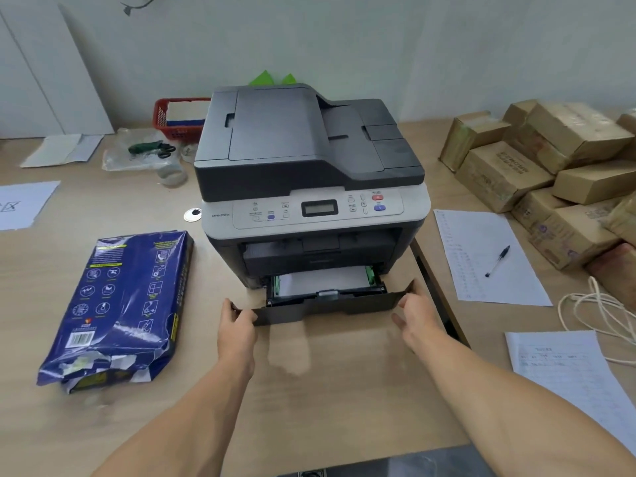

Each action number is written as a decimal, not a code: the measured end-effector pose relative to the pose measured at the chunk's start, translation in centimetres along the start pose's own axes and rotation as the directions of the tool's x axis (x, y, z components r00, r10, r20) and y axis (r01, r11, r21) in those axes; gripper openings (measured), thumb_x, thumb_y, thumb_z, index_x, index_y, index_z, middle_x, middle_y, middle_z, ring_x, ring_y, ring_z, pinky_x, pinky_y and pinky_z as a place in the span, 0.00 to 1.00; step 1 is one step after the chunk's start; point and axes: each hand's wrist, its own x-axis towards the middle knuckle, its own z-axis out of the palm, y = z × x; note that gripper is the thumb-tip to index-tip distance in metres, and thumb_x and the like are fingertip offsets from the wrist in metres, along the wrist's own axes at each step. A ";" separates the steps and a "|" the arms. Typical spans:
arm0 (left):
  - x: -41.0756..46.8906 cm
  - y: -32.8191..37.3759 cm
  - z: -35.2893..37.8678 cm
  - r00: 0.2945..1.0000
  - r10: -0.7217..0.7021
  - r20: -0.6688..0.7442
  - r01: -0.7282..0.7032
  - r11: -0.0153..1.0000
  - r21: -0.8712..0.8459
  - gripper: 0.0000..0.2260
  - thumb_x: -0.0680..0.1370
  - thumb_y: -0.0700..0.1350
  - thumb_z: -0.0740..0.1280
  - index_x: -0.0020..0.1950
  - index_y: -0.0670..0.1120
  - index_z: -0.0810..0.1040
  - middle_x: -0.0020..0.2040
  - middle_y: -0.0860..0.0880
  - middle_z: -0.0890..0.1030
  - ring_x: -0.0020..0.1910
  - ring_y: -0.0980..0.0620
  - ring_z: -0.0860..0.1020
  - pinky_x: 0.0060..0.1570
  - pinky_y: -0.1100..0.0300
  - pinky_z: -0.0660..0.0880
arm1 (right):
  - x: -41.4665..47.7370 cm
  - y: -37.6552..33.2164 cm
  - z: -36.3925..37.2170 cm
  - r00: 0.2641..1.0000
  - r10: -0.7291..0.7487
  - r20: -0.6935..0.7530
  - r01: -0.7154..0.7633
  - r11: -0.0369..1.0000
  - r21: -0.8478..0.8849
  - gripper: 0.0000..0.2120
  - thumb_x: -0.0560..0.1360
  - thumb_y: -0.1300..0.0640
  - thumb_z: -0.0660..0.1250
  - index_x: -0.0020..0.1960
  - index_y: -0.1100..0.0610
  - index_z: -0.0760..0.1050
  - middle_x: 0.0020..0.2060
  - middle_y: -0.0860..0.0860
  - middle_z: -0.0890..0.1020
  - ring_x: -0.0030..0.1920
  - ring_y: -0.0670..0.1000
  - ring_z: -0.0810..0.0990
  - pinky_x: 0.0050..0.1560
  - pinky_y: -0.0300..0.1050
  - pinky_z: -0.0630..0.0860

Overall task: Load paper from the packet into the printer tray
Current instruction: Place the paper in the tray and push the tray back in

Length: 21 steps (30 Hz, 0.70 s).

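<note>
**Both hands on half-open printer tray**

Sat on a wooden worktop [327,390]: grey printer [309,173], its tray [327,304] pulled partway out at the bottom front. White paper [323,278] lay flat inside the tray, between green guides. Left hand [237,325] gripped the tray's left front corner, thumb on top and fingers curled round the edge: grip pressed onto the tray. Right hand [416,318] held against the tray's right front corner, fingers loosely bent, thumb up by the corner; could not tell whether that grip was clamped or only touching. Both forearms reached in from the bottom edge.

Blue paper packet [120,308] lay flat on the worktop left of the printer, well apart from the tray, near end torn open with white sheets showing. Right of the printer: printed sheet [481,256] with a pen [498,260] resting on it, a second written sheet [568,380] nearer, a white cable [592,311] beside them. Stacked cardboard boxes [550,156] at far right. Red basket [175,118] behind the printer's left side, scissors [151,148] on clear plastic near it.
</note>
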 end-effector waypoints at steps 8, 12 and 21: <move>3.2 1.8 1.8 1.000 -0.006 0.023 0.008 0.999 -0.050 0.14 0.73 0.35 0.59 0.58 0.43 0.71 0.46 0.50 0.70 0.40 0.52 0.65 0.41 0.57 0.68 | 1.5 -2.3 2.3 1.000 0.001 0.014 -0.001 0.999 0.041 0.33 0.78 0.71 0.53 0.78 0.48 0.60 0.73 0.48 0.68 0.59 0.49 0.69 0.70 0.55 0.70; 3.8 2.7 2.6 0.999 0.004 0.041 -0.001 0.997 -0.080 0.14 0.73 0.33 0.57 0.51 0.49 0.73 0.43 0.54 0.73 0.43 0.52 0.67 0.39 0.58 0.66 | 2.5 -2.5 3.4 1.000 0.009 0.026 -0.010 0.999 0.039 0.33 0.76 0.71 0.53 0.76 0.47 0.65 0.71 0.47 0.73 0.61 0.50 0.73 0.70 0.54 0.71; 4.9 3.7 3.4 1.000 -0.030 -0.006 0.028 0.991 -0.134 0.27 0.75 0.32 0.56 0.64 0.60 0.74 0.55 0.56 0.79 0.48 0.56 0.74 0.57 0.53 0.71 | 3.7 -3.1 4.9 1.000 0.001 -0.018 0.000 0.999 0.040 0.34 0.77 0.72 0.51 0.73 0.40 0.68 0.65 0.46 0.77 0.63 0.51 0.74 0.67 0.56 0.73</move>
